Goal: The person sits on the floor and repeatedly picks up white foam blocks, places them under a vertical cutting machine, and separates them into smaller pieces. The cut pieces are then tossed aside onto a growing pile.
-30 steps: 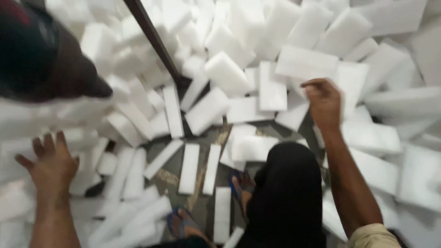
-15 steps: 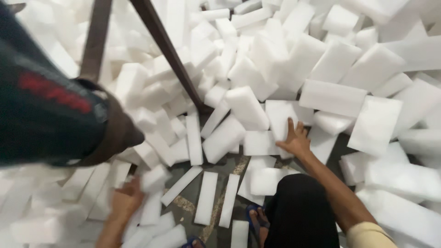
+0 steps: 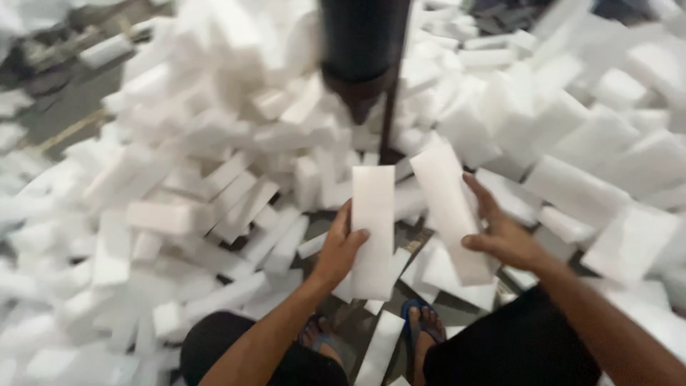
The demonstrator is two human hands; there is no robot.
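Both hands have come up off the pile since the earlier frame, and each now holds a white foam block in front of the body; earlier they reached among the loose blocks.

Far left: a heap of white foam blocks [image 3: 179, 214] covers the floor [image 3: 64, 107], with a strip of bare grey floor visible at the upper left.

Left of centre: the left hand [image 3: 339, 246] is closed on the left foam block [image 3: 373, 229], thumb across the front face and fingers behind the left edge. This block stands upright and is long and flat.

Centre top: a dark cylindrical object [image 3: 363, 43] hangs into view, with a thin dark rod [image 3: 388, 121] below it running down into the pile. Both stand directly behind the held blocks.

Centre bottom: two feet in blue sandals [image 3: 421, 322] rest on the floor, with loose blocks lying between and beside them.

Right of centre: the right hand [image 3: 500, 232] grips the right foam block [image 3: 451, 211], thumb on the front face and fingers extended behind its right edge. This block is tilted, its top leaning left towards the other block; the two are just beside each other but apart.

Far right: larger foam blocks [image 3: 607, 171] are piled high.

No containers are visible.
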